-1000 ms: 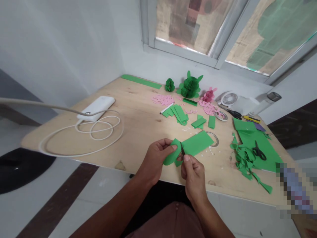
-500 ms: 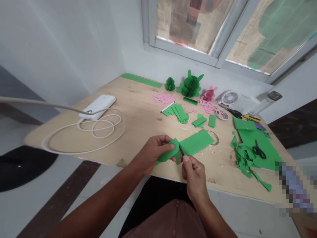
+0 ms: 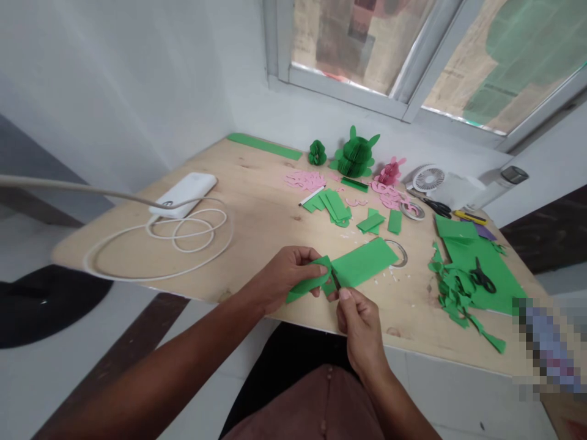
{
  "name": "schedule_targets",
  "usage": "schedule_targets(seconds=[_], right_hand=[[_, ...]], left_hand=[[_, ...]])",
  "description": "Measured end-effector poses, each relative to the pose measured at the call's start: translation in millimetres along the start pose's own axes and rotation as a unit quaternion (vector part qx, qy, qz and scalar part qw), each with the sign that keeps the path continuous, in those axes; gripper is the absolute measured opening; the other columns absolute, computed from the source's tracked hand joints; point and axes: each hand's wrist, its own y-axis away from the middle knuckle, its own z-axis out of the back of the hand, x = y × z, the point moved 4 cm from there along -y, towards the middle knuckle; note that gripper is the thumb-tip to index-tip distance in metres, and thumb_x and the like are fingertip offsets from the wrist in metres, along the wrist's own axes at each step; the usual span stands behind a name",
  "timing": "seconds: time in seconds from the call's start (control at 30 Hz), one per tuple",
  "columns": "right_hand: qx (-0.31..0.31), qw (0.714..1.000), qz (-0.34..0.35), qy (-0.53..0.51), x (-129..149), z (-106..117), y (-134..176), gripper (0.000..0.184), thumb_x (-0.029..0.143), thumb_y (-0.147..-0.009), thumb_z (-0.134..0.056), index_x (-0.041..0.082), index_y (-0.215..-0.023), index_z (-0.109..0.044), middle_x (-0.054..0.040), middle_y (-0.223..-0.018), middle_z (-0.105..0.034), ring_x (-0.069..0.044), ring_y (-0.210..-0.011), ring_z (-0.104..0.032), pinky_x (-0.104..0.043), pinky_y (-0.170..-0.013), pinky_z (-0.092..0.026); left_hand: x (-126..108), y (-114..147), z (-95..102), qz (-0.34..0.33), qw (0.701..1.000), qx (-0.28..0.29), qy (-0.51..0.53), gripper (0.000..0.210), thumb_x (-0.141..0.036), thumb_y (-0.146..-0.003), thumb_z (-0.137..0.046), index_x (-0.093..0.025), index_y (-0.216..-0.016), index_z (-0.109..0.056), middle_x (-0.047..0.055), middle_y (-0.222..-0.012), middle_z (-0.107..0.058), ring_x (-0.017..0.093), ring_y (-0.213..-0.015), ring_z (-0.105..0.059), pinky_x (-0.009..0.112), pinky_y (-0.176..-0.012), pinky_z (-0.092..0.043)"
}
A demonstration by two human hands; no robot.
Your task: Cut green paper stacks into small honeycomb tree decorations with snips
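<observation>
Between the thumb and fingers of my left hand [image 3: 293, 275] is a folded piece of green paper [image 3: 308, 284], above the table's front edge. Just to its right, my right hand [image 3: 360, 311] is closed around scissors [image 3: 336, 280]; only a slim dark blade shows, and the handles are hidden in the fingers. The blade is close to the paper's right end, but I cannot tell if they touch. Behind the blade a wide green paper strip [image 3: 364, 263] lies on the table, partly over a ring-shaped tape roll [image 3: 398, 253].
Green paper pieces [image 3: 337, 206] and pink scraps [image 3: 305, 180] are scattered farther back. Green and pink paper figures [image 3: 354, 157] stand by the wall, near a small fan [image 3: 428, 178]. At right, black-handled scissors [image 3: 483, 280] rest on green sheets. A white power bank [image 3: 186, 192] with looped cable lies left.
The green paper in my left hand has tilted slightly, its lower left end showing more. My right hand holds nearly the same place. The whole view has shifted a little.
</observation>
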Motion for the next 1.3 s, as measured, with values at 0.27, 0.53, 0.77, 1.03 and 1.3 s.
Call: schedule_targets(seconds=[0.27,0.53,0.77,1.03,1.3], right_hand=[[0.004,1.0,0.005,-0.001,2.8,-2.1,1.6,0.041,0.052,-0.085,-0.053,0.014,-0.076,-0.065,0.0082,-0.048,-0.03,-0.008,-0.043,-0.023,-0.022,-0.041,-0.017],[0.005,1.0,0.009,-0.007,6.9,-1.7,-0.7,0.041,0.054,-0.084,-0.054,0.015,-0.074,-0.063,0.0087,-0.047,-0.03,-0.007,-0.041,-0.022,-0.022,-0.04,-0.016],[0.01,1.0,0.004,-0.016,10.1,-3.3,-1.0,0.042,0.055,-0.083,-0.054,0.015,-0.074,-0.063,0.0088,-0.047,-0.03,-0.007,-0.041,-0.022,-0.022,-0.039,-0.015],[0.012,1.0,0.009,-0.023,9.6,-3.4,-0.9,0.041,0.054,-0.084,-0.055,0.015,-0.076,-0.063,0.0091,-0.046,-0.028,-0.007,-0.042,-0.021,-0.022,-0.04,-0.016],[0.004,1.0,0.006,-0.005,6.2,-0.1,0.0,0.041,0.054,-0.083,-0.056,0.015,-0.075,-0.066,0.0084,-0.047,-0.029,-0.007,-0.043,-0.022,-0.022,-0.041,-0.017]], left_hand=[[-4.4,-1.3,1.0,-0.003,1.0,0.002,-0.008,0.017,-0.024,-0.063,-0.074,-0.013,-0.064,-0.062,0.003,-0.065,-0.067,0.009,-0.046,-0.055,0.022,-0.047,-0.042],[-7.5,-0.5,-7.4,0.012,0.998,0.044,-0.052,0.012,-0.02,-0.063,-0.071,-0.014,-0.059,-0.062,0.005,-0.061,-0.069,0.01,-0.045,-0.056,0.02,-0.044,-0.041],[-12.5,-2.2,-8.6,0.017,0.994,0.065,-0.09,0.009,-0.018,-0.064,-0.068,-0.014,-0.058,-0.063,0.004,-0.059,-0.069,0.009,-0.043,-0.055,0.018,-0.041,-0.041],[-12.3,-4.3,-7.6,0.017,0.991,0.083,-0.108,0.006,-0.018,-0.065,-0.067,-0.014,-0.061,-0.065,0.005,-0.061,-0.069,0.01,-0.045,-0.058,0.02,-0.045,-0.046],[-14.7,-3.8,-4.3,0.027,0.986,0.096,-0.131,0.007,-0.02,-0.065,-0.07,-0.015,-0.062,-0.067,0.004,-0.061,-0.069,0.011,-0.045,-0.057,0.019,-0.042,-0.042]])
